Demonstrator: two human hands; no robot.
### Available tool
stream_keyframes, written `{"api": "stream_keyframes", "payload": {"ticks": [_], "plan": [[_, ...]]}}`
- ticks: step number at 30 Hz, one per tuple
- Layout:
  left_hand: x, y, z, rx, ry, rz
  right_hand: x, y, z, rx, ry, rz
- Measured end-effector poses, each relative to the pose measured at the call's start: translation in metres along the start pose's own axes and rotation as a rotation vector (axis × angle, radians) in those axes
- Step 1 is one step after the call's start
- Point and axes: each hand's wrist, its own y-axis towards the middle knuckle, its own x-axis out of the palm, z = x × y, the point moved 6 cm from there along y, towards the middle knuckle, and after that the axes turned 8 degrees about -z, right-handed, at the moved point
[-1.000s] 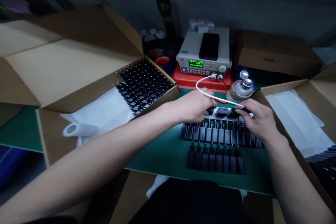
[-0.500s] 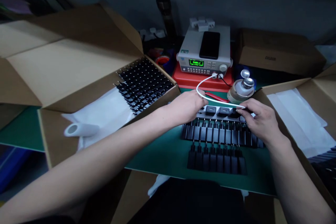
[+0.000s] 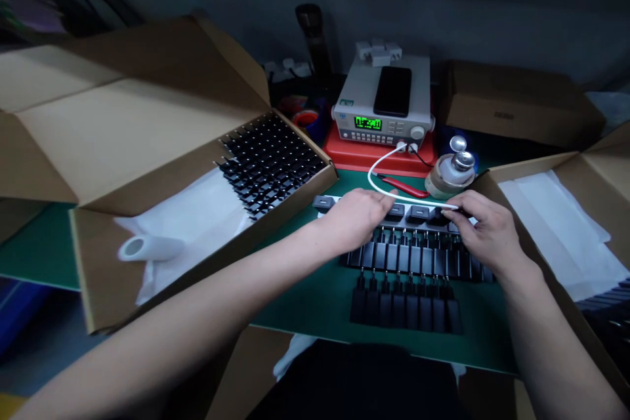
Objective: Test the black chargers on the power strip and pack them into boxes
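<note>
Before the dark wall, inside the front edge of the table, the right hand pinches the white cable above the power strip; what the left hand holds, I cannot tell.

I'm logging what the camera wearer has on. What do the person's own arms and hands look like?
The left hand and right hand are ungloved, with no rings that I can make out. The left forearm and right forearm are bare, with no sleeve, watch or marking visible. Dark clothing shows between them at the bottom edge.
</note>
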Motion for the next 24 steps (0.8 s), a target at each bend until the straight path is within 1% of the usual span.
{"api": "stream_keyframes", "payload": {"ticks": [3, 5, 8, 10, 12, 14, 16, 18, 21, 22, 24], "plan": [[0.001, 0.015, 0.016, 0.018, -0.065, 0.119, 0.000, 0.000, 0.000, 0.009, -0.003, -0.004], [0.003, 0.025, 0.022, -0.011, -0.114, 0.174, 0.000, 0.000, 0.000, 0.011, 0.005, -0.004], [0.004, 0.033, 0.024, -0.043, -0.166, 0.232, -0.001, 0.001, 0.001, 0.011, 0.011, -0.014], [0.000, 0.033, 0.025, 0.007, -0.201, 0.265, -0.001, 0.001, 0.002, 0.014, 0.003, -0.019], [-0.006, 0.032, 0.030, 0.088, -0.234, 0.282, 0.000, 0.000, 0.005, 0.021, -0.010, -0.024], [-0.010, 0.033, 0.037, 0.126, -0.265, 0.290, 0.001, -0.002, 0.010, 0.027, -0.028, -0.037], [-0.010, 0.038, 0.045, 0.100, -0.289, 0.289, 0.002, -0.005, 0.016, 0.032, -0.061, -0.047], [-0.007, 0.046, 0.052, 0.042, -0.285, 0.274, 0.000, -0.005, 0.019, 0.044, -0.096, -0.047], [-0.005, 0.055, 0.055, -0.030, -0.271, 0.272, -0.010, 0.001, 0.016, 0.107, -0.069, -0.020], [-0.006, 0.055, 0.054, -0.022, -0.283, 0.281, -0.016, 0.006, 0.012, 0.142, -0.036, 0.006], [-0.011, 0.049, 0.053, 0.070, -0.337, 0.316, -0.026, 0.021, 0.000, 0.223, 0.044, 0.083]]}}
